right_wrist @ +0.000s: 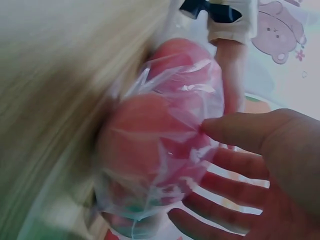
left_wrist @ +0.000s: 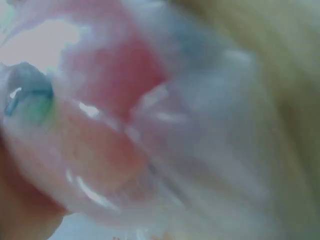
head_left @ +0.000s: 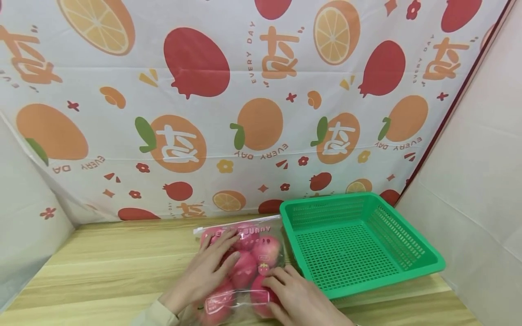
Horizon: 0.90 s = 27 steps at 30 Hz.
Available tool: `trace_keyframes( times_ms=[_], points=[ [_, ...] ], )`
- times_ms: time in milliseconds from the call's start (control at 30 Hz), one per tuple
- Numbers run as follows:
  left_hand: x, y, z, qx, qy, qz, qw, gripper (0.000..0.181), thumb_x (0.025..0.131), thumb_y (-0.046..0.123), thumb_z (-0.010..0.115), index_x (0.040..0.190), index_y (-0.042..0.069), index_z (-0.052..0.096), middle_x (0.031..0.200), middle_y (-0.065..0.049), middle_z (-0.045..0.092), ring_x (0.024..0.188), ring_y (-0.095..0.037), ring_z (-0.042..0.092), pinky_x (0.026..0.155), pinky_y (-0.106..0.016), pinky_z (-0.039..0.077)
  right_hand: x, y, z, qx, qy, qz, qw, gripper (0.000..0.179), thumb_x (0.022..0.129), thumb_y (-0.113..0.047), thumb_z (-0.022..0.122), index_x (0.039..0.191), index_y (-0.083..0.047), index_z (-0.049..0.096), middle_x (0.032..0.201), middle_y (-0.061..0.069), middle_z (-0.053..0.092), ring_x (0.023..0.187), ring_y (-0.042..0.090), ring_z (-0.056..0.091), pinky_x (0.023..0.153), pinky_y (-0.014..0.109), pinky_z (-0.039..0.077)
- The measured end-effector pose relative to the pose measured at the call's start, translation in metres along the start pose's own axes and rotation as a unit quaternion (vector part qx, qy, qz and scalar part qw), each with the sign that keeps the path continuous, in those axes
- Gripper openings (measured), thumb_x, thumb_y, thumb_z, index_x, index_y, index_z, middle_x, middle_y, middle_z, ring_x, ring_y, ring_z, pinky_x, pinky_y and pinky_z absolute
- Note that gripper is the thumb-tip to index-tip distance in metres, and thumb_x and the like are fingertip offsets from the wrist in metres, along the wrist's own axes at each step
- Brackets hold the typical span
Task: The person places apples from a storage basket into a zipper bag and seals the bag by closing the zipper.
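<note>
A clear zip bag point(head_left: 238, 301) printed with pink lettering lies on the table, packed with several round pink-red fruits point(head_left: 243, 270). Its white zip edge faces the wall. My left hand point(head_left: 204, 267) rests over the left part of the bag, fingers spread across the upper fruits. On the bag's lower right, my right hand point(head_left: 297, 294) touches the plastic with loosely bent fingers. The right wrist view has its thumb and fingers spread along the side of the bagged fruit point(right_wrist: 135, 135). Close up and blurred, a fruit point(left_wrist: 110, 65) under shiny plastic fills much of the left wrist view.
A green plastic basket point(head_left: 424, 267) with mesh walls stands right of the bag, its rim close to the bag's edge. Behind the wooden table point(head_left: 102, 267) hangs a fruit-printed cloth point(head_left: 220, 181). A pale side wall point(head_left: 477, 181) rises at the right.
</note>
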<state>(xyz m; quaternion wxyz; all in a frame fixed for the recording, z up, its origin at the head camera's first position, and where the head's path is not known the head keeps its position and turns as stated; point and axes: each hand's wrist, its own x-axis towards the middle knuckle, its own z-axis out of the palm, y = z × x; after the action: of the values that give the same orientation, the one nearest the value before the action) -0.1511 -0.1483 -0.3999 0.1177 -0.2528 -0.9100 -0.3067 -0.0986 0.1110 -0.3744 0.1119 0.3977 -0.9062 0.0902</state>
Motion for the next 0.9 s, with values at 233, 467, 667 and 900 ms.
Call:
trace_keyframes(
  times_ms=[233,467,667,900],
  points=[
    [-0.024,0.002,-0.010,0.106,0.003,0.025,0.9941,0.063,0.101,0.050,0.057,0.149,0.009,0.052,0.161,-0.011,0.040,0.148,-0.033,0.039,0.125,-0.026,-0.012,-0.004,-0.001,0.009,-0.072,0.016,-0.010,0.9972,0.044,0.099,-0.032,0.065,0.138,-0.013,0.061,0.141,0.003,0.060,0.125,0.020,0.060,0.093,0.033,0.059],
    [-0.037,0.004,-0.011,0.133,-0.031,-0.012,0.9906,0.072,0.097,0.063,0.053,0.154,0.019,0.045,0.167,-0.005,0.028,0.152,-0.034,0.031,0.123,-0.065,0.015,-0.008,-0.001,0.010,-0.116,-0.013,-0.007,0.9931,0.047,0.103,-0.039,0.058,0.144,-0.017,0.058,0.147,0.001,0.058,0.134,0.020,0.057,0.108,0.039,0.050],
    [-0.034,0.003,-0.004,0.158,-0.016,-0.006,0.9873,0.075,0.095,0.068,0.053,0.153,0.023,0.047,0.166,-0.007,0.032,0.149,-0.039,0.036,0.115,-0.071,0.027,-0.013,0.004,0.006,-0.096,-0.028,0.004,0.9950,0.048,0.105,-0.041,0.055,0.148,-0.019,0.054,0.151,-0.001,0.055,0.136,0.018,0.055,0.110,0.041,0.048],
    [-0.034,0.004,-0.005,0.207,0.004,0.026,0.9781,0.076,0.092,0.070,0.053,0.150,0.019,0.052,0.162,-0.010,0.039,0.147,-0.037,0.039,0.115,-0.068,0.030,-0.018,0.008,0.008,-0.114,0.022,-0.031,0.9928,0.045,0.106,-0.040,0.051,0.144,-0.017,0.058,0.148,0.002,0.057,0.133,0.018,0.058,0.108,0.039,0.050]
  ],
)
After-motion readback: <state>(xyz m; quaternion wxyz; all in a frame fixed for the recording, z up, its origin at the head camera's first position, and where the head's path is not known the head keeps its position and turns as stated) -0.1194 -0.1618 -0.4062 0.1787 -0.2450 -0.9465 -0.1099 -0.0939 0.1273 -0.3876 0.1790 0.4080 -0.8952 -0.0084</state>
